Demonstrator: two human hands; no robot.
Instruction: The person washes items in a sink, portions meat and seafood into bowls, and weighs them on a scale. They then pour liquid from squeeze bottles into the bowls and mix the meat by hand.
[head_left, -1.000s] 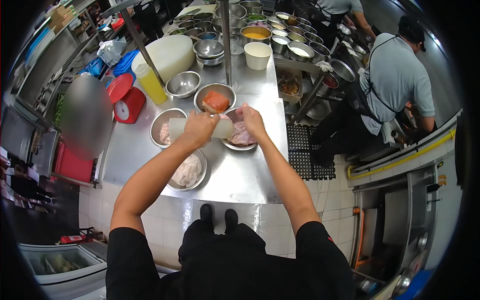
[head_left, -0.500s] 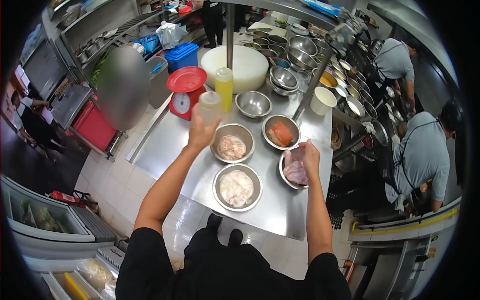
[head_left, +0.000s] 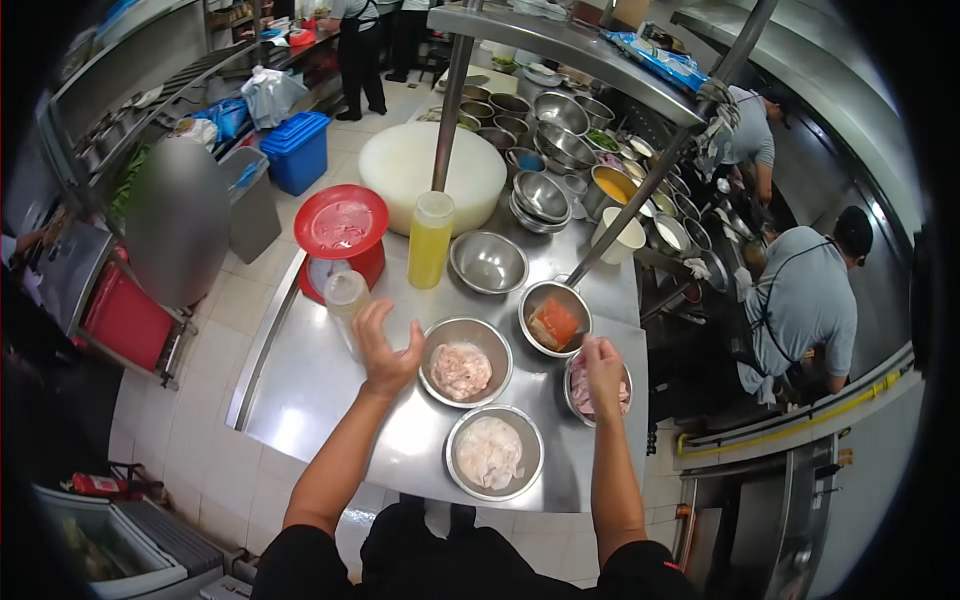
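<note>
My left hand (head_left: 385, 352) is open, thumb and fingers apart, right beside a squeeze bottle (head_left: 345, 292) with clear or pale contents on the steel table. My right hand (head_left: 603, 378) is closed over a steel bowl of pinkish raw meat (head_left: 582, 388); what its fingers hold, if anything, is hidden. Between my hands sits a bowl of pale minced-looking meat (head_left: 460, 370). Nearer me is a bowl of whitish raw pieces (head_left: 490, 452). A bowl with an orange-red block (head_left: 555, 325) stands just beyond my right hand.
A red scale (head_left: 341, 228), a bottle of yellow liquid (head_left: 431, 240) and an empty steel bowl (head_left: 489, 263) stand behind. Farther back are a thick white round block (head_left: 400, 175) and several stacked bowls. A slanted metal post (head_left: 640, 200) rises at right. Co-workers (head_left: 800, 300) work beyond.
My left hand has carried the pale squeeze bottle left and down to the table beside the scale and let go of it. My right hand has stayed at the pinkish meat bowl, its fingers now closed.
</note>
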